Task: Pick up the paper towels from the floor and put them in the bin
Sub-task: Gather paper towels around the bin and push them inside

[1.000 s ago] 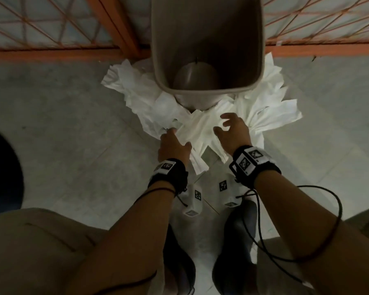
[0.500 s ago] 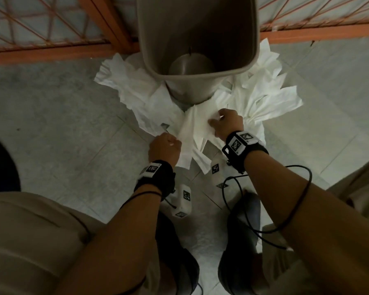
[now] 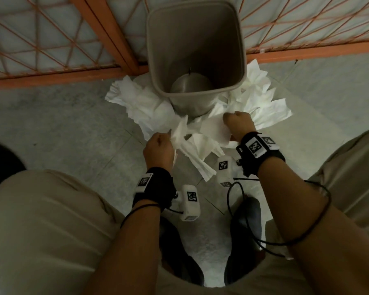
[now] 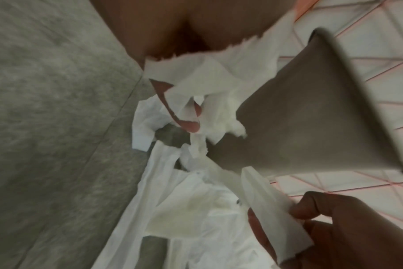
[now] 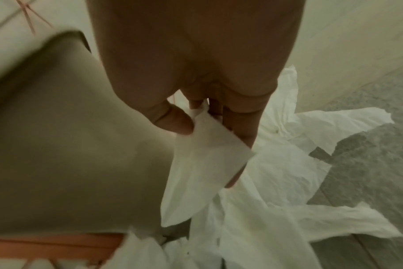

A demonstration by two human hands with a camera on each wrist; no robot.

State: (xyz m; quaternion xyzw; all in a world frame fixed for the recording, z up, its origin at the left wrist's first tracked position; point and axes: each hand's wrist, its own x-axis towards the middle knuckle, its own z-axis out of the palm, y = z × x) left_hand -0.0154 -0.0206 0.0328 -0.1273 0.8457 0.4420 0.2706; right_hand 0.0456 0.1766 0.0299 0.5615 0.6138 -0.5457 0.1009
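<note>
We are looking down at a grey speckled floor (image 3: pixel 51 128) running up to an orange lattice fence (image 3: pixel 51 39), and right against that fence the tan bin (image 3: pixel 239 50) is standing upright with its mouth open to us. White paper towels (image 3: pixel 141 105) are lying spread on the floor all around the foot of the bin, fanning out to both sides and bunching in front of it. Our left hand (image 3: pixel 159 149) is working low in front of the bin, its grip curled into a fist around a crumpled bunch of towel that is trailing down toward the floor; in the left wrist view the fingers (image 4: pixel 191 125) are poking through folds of the paper. Our right hand (image 3: pixel 240 123) is sitting just beside the bin's front corner, its grip also curled tight, and the right wrist view is showing the thumb (image 5: pixel 173 120) pinching a flat white sheet (image 5: pixel 200 172) against the fingers, the sheet hanging down next to the bin wall. The two hands are near each other, with towels bridging the gap between them. Black wristbands with printed markers are wrapping both wrists, cables are looping off them, and dark shoes (image 3: pixel 246 226) are showing between our knees.
</note>
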